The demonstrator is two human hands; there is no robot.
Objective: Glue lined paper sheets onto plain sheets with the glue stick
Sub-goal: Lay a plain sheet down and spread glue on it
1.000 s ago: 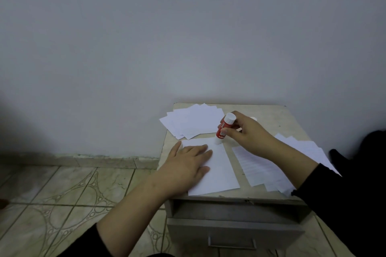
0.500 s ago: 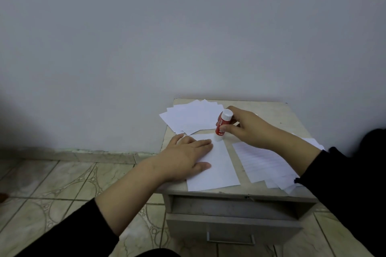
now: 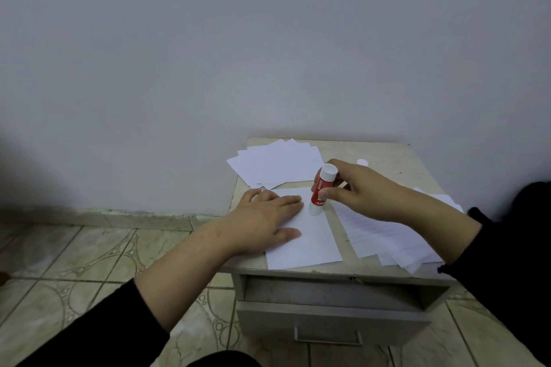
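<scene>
L hand lies palm-down, fingers straight & flat, pressing the plain sheet at the cabinet top's front-left; it holds nothing. That sheet runs from mid-top to the front edge, just overhanging it. Behind it, at the back-left corner, a fanned stack of plain sheets hangs a bit over the left edge. Glue stick, red body w/ white ends, stands tilted, lower end touching the plain sheet near its far right corner. R hand grips it from the right, thumb & fingers curled round the red barrel. Small white cap sits behind the R hand, toward the back edge. Lined sheets lie in a loose pile along the right side to the front-right corner, partly under the R forearm. Below the top, a drawer stands pulled partway out.
</scene>
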